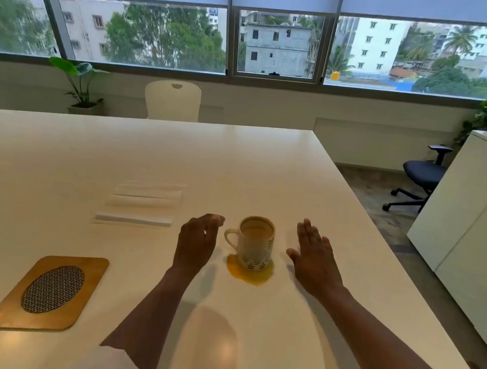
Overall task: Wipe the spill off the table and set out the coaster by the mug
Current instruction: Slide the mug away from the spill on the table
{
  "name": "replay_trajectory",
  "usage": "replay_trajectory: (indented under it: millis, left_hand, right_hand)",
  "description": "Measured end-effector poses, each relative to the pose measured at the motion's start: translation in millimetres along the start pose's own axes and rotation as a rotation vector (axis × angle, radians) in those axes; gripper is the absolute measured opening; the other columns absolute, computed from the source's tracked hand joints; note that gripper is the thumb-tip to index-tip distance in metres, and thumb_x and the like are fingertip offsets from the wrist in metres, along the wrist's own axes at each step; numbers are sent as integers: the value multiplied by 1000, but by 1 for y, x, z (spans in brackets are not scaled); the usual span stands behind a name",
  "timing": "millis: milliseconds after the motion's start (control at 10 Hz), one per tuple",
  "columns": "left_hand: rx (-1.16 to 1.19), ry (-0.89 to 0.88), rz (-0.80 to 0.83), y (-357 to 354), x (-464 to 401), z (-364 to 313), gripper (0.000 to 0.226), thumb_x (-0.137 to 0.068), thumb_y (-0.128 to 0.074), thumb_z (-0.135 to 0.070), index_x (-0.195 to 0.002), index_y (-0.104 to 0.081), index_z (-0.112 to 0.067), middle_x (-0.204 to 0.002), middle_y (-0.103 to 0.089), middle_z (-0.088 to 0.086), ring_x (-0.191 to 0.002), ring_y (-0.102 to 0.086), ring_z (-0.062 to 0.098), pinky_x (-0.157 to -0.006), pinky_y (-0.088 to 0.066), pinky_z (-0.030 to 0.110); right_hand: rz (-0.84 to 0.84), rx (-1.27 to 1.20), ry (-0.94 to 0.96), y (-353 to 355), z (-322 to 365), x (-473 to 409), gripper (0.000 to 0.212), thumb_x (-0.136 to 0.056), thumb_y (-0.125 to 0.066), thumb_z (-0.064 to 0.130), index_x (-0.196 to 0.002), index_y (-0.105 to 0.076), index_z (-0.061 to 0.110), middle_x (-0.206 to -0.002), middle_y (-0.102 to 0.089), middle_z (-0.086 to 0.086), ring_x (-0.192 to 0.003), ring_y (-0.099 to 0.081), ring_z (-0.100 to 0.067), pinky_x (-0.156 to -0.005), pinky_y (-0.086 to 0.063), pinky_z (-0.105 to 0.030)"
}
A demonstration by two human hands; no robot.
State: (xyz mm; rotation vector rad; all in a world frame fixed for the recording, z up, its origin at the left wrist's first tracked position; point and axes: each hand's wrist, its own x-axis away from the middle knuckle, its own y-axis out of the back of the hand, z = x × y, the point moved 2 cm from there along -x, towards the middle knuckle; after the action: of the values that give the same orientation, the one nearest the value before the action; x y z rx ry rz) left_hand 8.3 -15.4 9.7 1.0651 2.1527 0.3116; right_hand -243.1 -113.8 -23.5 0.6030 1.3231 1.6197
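left hand (195,244) loosely curled, right hand (314,260) flat

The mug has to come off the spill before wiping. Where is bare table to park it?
Bare table lies beyond the mug, and between the wooden coaster and the left hand. Crowded: the yellow spill under the mug, napkins far-left, right hand beside it.

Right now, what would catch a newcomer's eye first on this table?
The patterned mug standing in a yellow spill, with the left hand and right hand open on either side of it. To the left lie a wooden coaster and, farther back, folded white napkins.
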Motion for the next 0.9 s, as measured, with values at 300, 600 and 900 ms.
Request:
replay_trajectory:
  millis: [300, 600, 900]
  left_hand:
    - [247, 146, 9, -20, 0, -5, 35, -99, -45, -25, -81, -74, -19, -74, -72, -8, -54, -58, 7, -57, -50, 31]
    - [327, 202, 47, -32, -1, 5, 34, -102, -44, -21, -80, -70, -13, -71, -69, -2, -51, -55, 17, -49, -45, 30]
    - [385, 275, 103, -43, -6, 10, 39, -104, -44, -27, -73, -63, -13, -61, -63, 4, -47, -48, 12, -47, -38, 27]
  right_hand:
    - [160, 30, -68, -24, -11, 2, 69, -101, -27, 53, -156, -10, 16, -164, -6, -3, -151, 0, -18, -122, -1, -40]
    - [125, 39, -55, -25, -11, 5, 69, -100, -26, 54, -156, -12, 17, -164, -7, 0, -151, 0, -16, -123, -2, -38]
    - [111, 51, -46, -26, -12, 6, 69, -100, -25, 55, -156, -12, 17, -164, -7, 0, -151, -1, -15, -123, -3, -38]
